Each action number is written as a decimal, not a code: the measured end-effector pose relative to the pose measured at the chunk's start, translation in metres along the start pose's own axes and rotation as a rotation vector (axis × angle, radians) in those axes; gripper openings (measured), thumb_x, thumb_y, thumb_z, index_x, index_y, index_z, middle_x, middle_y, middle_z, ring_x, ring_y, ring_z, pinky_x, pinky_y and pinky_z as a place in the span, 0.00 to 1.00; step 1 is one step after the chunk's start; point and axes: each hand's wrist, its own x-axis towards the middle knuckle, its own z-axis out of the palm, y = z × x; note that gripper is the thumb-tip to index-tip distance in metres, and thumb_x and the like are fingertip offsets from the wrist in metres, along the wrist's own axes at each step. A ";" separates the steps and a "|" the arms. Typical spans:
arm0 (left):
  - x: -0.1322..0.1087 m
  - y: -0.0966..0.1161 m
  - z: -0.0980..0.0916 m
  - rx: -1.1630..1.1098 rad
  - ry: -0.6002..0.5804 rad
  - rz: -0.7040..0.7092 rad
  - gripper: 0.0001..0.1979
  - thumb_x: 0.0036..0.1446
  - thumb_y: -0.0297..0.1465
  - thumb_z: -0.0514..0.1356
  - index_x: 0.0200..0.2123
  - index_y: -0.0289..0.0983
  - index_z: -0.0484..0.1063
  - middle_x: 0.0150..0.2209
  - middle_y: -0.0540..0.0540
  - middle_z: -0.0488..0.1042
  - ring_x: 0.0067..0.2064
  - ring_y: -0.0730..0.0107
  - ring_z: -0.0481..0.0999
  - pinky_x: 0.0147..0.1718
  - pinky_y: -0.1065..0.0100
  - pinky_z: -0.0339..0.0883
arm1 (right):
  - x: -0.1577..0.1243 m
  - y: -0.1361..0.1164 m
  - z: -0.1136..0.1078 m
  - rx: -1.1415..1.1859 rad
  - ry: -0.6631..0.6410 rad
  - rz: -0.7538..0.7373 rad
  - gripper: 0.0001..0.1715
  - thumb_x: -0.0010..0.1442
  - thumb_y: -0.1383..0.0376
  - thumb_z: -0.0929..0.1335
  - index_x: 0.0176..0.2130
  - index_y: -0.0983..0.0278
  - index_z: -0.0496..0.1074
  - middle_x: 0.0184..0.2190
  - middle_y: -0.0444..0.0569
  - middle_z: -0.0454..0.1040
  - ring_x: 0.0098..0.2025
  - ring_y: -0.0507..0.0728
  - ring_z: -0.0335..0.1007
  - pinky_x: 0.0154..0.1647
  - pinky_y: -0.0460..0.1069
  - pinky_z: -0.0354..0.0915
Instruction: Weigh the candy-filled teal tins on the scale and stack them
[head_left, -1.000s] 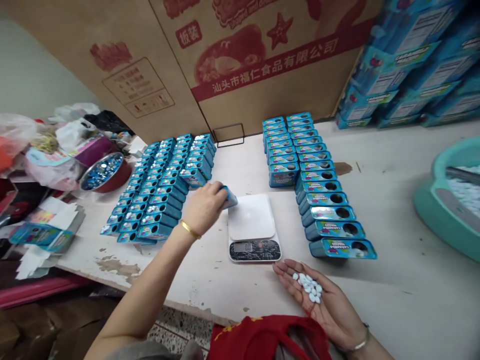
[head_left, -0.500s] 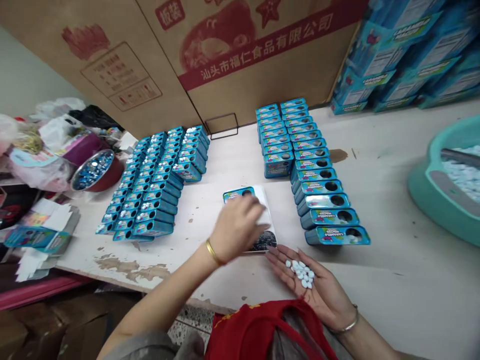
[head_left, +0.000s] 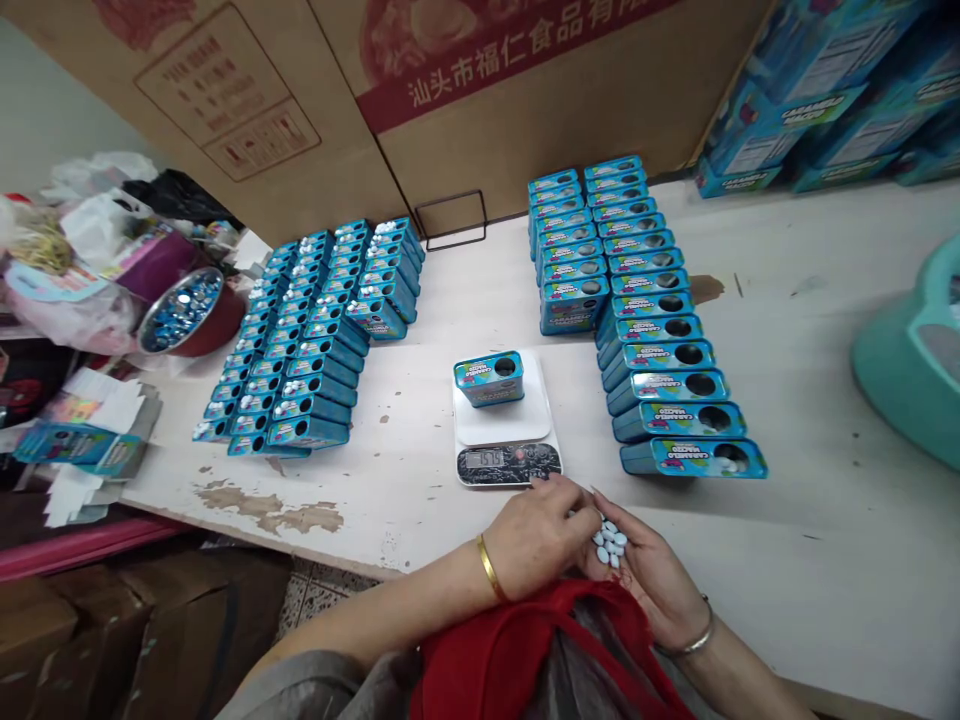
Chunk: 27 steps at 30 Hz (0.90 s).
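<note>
My right hand [head_left: 656, 580] is cupped palm up near the table's front edge, holding a small pile of pale candies [head_left: 611, 545]. Over that palm, my left hand [head_left: 536, 530] dips its bent fingers into the pile; the fingertips are partly hidden, and what they pinch is not clear. Just beyond the hands lies a white digital kitchen scale [head_left: 499, 427] with digits on its display. On its plate stands one blue tin [head_left: 489, 378] with a round dark hole in its top. Neither hand touches the tin.
Rows of open blue tins [head_left: 679, 355] stand at right, and more tins [head_left: 315, 330], many with candies at their holes, at left. A teal basin [head_left: 907, 370] is far right. Cartons [head_left: 465, 150] wall the back; a metal bowl [head_left: 191, 315] of shiny blue pieces stands left.
My left hand has come back from above the tin and scale, down to the candies in my right palm. The tin and the scale's display are now uncovered. The view has shifted slightly.
</note>
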 end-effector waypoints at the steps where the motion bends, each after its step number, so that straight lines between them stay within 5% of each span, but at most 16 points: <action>1: 0.000 0.000 0.000 -0.009 -0.005 -0.013 0.08 0.61 0.31 0.51 0.37 0.35 0.67 0.38 0.43 0.68 0.38 0.67 0.69 0.33 0.68 0.66 | 0.000 0.000 0.000 0.002 0.003 0.011 0.12 0.58 0.69 0.64 0.41 0.66 0.75 0.38 0.49 0.79 0.42 0.55 0.75 0.45 0.51 0.71; 10: -0.003 -0.004 -0.007 -0.106 -0.005 -0.034 0.08 0.60 0.30 0.51 0.38 0.32 0.67 0.38 0.42 0.69 0.39 0.68 0.70 0.36 0.70 0.68 | 0.000 -0.001 0.006 -0.027 -0.021 0.047 0.05 0.54 0.69 0.68 0.33 0.66 0.75 0.33 0.48 0.79 0.38 0.55 0.76 0.41 0.49 0.72; 18: -0.001 -0.017 -0.021 -0.153 0.165 0.106 0.08 0.61 0.30 0.51 0.40 0.35 0.68 0.40 0.44 0.71 0.41 0.69 0.70 0.39 0.69 0.67 | 0.009 -0.004 0.010 -0.018 0.070 -0.042 0.11 0.59 0.72 0.62 0.35 0.68 0.74 0.30 0.48 0.79 0.33 0.52 0.77 0.36 0.46 0.73; 20: -0.004 -0.033 -0.032 -0.165 0.405 0.025 0.14 0.58 0.35 0.57 0.46 0.37 0.65 0.43 0.43 0.70 0.44 0.67 0.70 0.43 0.66 0.66 | 0.010 -0.007 0.018 -0.037 0.077 -0.058 0.13 0.60 0.71 0.61 0.37 0.70 0.74 0.33 0.51 0.79 0.35 0.53 0.77 0.37 0.46 0.73; 23: -0.008 -0.073 -0.044 -0.157 0.788 -0.292 0.38 0.47 0.41 0.66 0.58 0.38 0.54 0.52 0.37 0.64 0.53 0.56 0.66 0.49 0.56 0.63 | 0.015 -0.011 0.037 -0.094 0.036 -0.101 0.14 0.61 0.70 0.61 0.41 0.73 0.73 0.40 0.57 0.78 0.44 0.58 0.75 0.45 0.50 0.72; 25: -0.006 -0.102 -0.046 -0.246 0.802 -0.430 0.47 0.42 0.43 0.68 0.62 0.38 0.48 0.56 0.35 0.61 0.56 0.52 0.64 0.50 0.54 0.61 | 0.021 -0.013 0.053 -0.109 0.016 -0.148 0.14 0.61 0.69 0.61 0.40 0.73 0.73 0.42 0.59 0.77 0.48 0.60 0.73 0.50 0.51 0.69; 27: -0.002 -0.124 -0.045 -0.402 0.671 -0.433 0.41 0.46 0.44 0.65 0.60 0.38 0.53 0.53 0.37 0.67 0.53 0.56 0.68 0.48 0.57 0.64 | 0.028 -0.014 0.066 -0.110 0.008 -0.189 0.13 0.61 0.69 0.61 0.39 0.73 0.73 0.41 0.59 0.77 0.48 0.60 0.73 0.50 0.51 0.69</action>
